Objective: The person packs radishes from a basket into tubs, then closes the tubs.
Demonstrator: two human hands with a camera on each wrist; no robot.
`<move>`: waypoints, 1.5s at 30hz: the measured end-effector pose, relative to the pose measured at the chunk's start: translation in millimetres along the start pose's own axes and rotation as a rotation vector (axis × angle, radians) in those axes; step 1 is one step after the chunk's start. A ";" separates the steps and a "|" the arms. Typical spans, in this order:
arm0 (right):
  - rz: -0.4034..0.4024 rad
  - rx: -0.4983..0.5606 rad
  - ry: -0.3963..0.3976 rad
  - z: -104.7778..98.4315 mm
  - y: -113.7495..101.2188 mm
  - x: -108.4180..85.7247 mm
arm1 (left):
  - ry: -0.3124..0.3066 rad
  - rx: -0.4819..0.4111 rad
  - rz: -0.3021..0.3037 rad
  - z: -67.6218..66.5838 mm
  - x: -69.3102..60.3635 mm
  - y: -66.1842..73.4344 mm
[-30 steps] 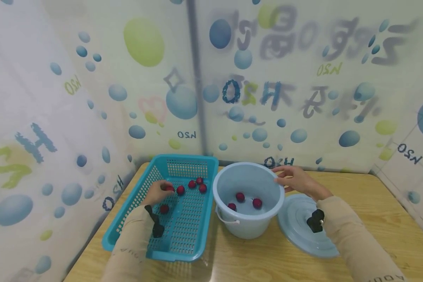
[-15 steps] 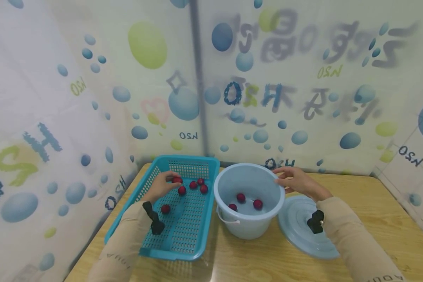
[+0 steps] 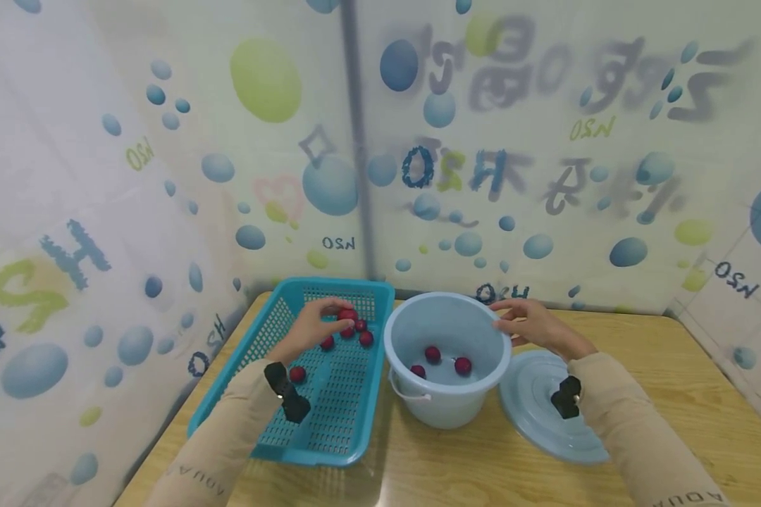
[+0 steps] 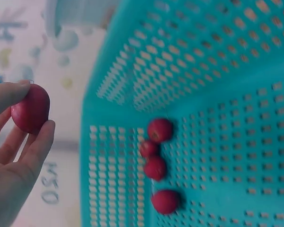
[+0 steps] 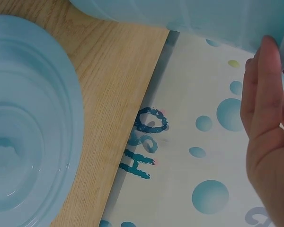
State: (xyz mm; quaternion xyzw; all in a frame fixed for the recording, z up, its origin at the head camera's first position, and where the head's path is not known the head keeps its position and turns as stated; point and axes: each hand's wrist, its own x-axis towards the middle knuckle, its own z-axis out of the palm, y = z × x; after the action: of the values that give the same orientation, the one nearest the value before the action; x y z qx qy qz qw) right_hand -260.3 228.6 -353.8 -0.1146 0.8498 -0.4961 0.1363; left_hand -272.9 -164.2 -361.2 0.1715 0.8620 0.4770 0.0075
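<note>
Left hand (image 3: 313, 327) pinches red fruit (image 4: 31, 109) above teal basket (image 3: 336, 394); right hand (image 3: 535, 326), fingers nearly straight, pinches bucket (image 3: 444, 412) at its rim, lid (image 3: 539, 398) just beside.

Two long beige fabric sleeves (image 3: 231, 415), each printed with dark capital letters (image 3: 198, 481), end in cuffs (image 3: 587, 364), an angular black device (image 3: 294, 408) at each.

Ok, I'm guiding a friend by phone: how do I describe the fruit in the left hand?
On the wooden table, find the turquoise basket left of the pale blue bucket. Toward the basket's far end, the left hand pinches a dark red fruit. Unlike the other red fruits, which lie in the basket and bucket, it is held up.
</note>
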 end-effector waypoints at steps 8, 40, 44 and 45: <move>-0.006 0.002 0.005 1.0 -0.4 0.2 | -0.017 -0.027 0.049 8.5 1.9 17.6; -0.023 -0.008 0.009 0.6 1.6 -0.4 | -0.181 -0.095 0.257 59.6 21.0 73.2; -0.014 0.004 0.010 0.4 1.1 -0.5 | -0.198 -0.085 0.263 67.6 25.3 75.9; -0.011 0.006 0.009 0.4 0.9 -0.6 | -0.202 -0.084 0.257 69.3 25.9 76.4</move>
State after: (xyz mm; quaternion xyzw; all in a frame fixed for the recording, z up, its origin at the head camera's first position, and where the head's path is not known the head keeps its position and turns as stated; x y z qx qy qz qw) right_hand -259.7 228.9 -354.8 -0.1167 0.8484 -0.4998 0.1299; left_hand -262.9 -62.4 -332.0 0.3270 0.8072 0.4899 0.0404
